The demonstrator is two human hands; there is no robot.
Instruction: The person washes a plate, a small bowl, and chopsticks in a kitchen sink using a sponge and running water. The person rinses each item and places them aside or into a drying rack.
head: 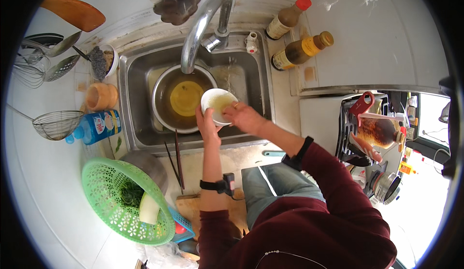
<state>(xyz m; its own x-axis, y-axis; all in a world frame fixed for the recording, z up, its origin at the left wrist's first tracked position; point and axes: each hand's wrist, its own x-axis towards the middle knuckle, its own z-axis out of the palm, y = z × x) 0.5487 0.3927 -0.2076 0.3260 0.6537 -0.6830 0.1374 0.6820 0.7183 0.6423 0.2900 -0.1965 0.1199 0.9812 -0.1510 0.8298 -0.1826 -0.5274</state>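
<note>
My left hand grips a small white bowl by its side, thumb near the rim. The bowl is tilted towards me over the sink, with pale yellowish liquid inside it. Fingers of my right hand reach over the bowl's right rim to its inside; whether they pinch anything is hidden. Just left of the bowl and partly behind it, a round metal basin stands in the stainless-steel sink. A yellow round area shows at the basin's bottom.
A curved chrome faucet arches over the basin. Two sauce bottles stand behind the sink's right corner. Dark chopsticks lie at its front edge. Left are a blue detergent bottle and a green colander with leafy greens.
</note>
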